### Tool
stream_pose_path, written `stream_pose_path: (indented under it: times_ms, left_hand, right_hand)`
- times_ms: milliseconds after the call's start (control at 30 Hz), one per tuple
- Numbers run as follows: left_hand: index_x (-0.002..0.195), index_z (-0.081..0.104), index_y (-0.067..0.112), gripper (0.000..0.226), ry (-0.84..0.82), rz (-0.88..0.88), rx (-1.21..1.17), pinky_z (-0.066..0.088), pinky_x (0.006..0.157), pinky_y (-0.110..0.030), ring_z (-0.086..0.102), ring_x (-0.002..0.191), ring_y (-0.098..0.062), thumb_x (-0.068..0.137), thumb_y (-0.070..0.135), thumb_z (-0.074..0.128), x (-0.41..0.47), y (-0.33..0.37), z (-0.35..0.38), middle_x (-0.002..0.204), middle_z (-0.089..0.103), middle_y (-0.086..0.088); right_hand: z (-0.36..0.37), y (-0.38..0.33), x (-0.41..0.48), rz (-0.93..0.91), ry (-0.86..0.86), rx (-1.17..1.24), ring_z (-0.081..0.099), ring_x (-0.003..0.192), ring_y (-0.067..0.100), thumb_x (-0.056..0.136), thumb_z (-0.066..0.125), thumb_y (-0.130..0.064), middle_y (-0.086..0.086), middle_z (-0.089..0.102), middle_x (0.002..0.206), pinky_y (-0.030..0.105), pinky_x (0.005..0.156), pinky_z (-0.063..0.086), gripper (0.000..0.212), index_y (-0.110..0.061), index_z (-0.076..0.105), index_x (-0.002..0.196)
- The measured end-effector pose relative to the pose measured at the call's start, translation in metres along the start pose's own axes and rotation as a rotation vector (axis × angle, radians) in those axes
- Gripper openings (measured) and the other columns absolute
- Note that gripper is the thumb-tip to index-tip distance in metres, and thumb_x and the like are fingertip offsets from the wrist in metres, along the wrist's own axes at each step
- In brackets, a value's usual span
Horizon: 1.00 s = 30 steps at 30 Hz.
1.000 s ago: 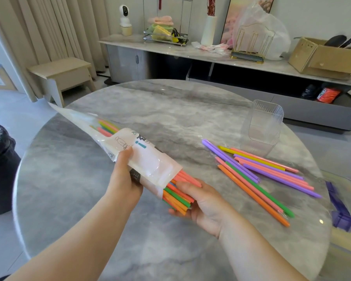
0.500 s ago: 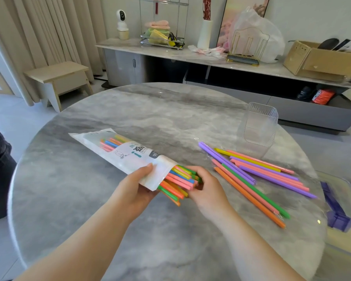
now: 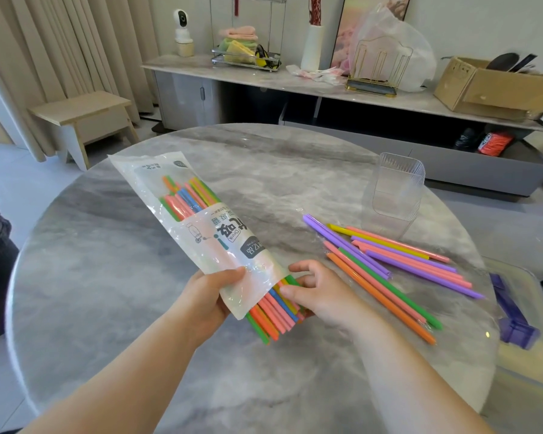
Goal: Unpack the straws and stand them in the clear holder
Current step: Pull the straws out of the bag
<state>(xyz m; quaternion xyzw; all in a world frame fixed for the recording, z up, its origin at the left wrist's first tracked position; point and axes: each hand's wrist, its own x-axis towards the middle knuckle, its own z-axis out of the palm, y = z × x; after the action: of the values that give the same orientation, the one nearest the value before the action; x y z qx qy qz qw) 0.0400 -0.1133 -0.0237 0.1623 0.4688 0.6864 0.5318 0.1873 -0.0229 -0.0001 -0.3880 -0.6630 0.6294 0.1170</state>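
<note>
Over table: left hand packet, right hand straws.

Surface: grey marble pattern, white veining.
Packet: white and clear film, dark print, one teal mark.
Packed straws: orange, pink, green, blue, yellow.
Loose straws: purple, yellow, pink, green, orange.
Holder: colourless, finely ribbed.
Clip: purple.
Curtains: beige.
Box: brown cardboard.
</note>
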Motion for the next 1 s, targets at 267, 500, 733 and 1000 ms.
stream_pose_path:
  times_ms: [267,500,733,1000]
  left_hand:
    - [0.094,0.061,0.014,0.021,0.115,0.005,-0.113,0.053,0.075,-0.034,0.067,0.084,-0.018,0.088,0.000,0.046,0.003,0.004,-0.001,0.092,0.071,-0.005]
    - [0.087,0.061,0.017,0.021,0.161,0.013,-0.147,0.059,0.055,-0.024,0.070,0.070,-0.013,0.087,0.001,0.048,0.005,0.014,-0.010,0.070,0.076,0.003]
    - [0.102,0.060,0.013,0.024,0.066,-0.043,-0.028,0.052,0.071,-0.034,0.067,0.087,-0.020,0.087,0.001,0.047,-0.001,0.005,-0.002,0.093,0.072,-0.005]
    - [0.099,0.060,0.015,0.024,0.066,-0.019,-0.067,0.050,0.075,-0.035,0.064,0.093,-0.022,0.087,0.000,0.046,0.000,0.009,-0.004,0.099,0.069,-0.006]
  right_hand:
    - [-0.002,0.000,0.001,-0.072,0.068,-0.157,0.054,0.060,0.005,0.086,0.052,-0.006,-0.007,0.056,0.080,0.011,0.049,0.045,0.023,-0.020,0.049,0.104]
    - [-0.019,-0.008,-0.007,-0.042,0.008,-0.241,0.054,0.059,0.007,0.087,0.052,-0.006,-0.008,0.057,0.076,0.017,0.053,0.044,0.025,-0.013,0.054,0.111]
    - [-0.019,-0.013,-0.010,0.081,-0.094,-0.190,0.057,0.076,0.002,0.088,0.054,-0.021,-0.006,0.060,0.092,0.009,0.057,0.046,0.041,-0.016,0.044,0.127]
    - [-0.015,-0.012,-0.010,0.023,-0.104,-0.283,0.056,0.076,0.020,0.087,0.049,-0.004,0.015,0.062,0.091,0.026,0.064,0.048,0.024,-0.008,0.055,0.110]
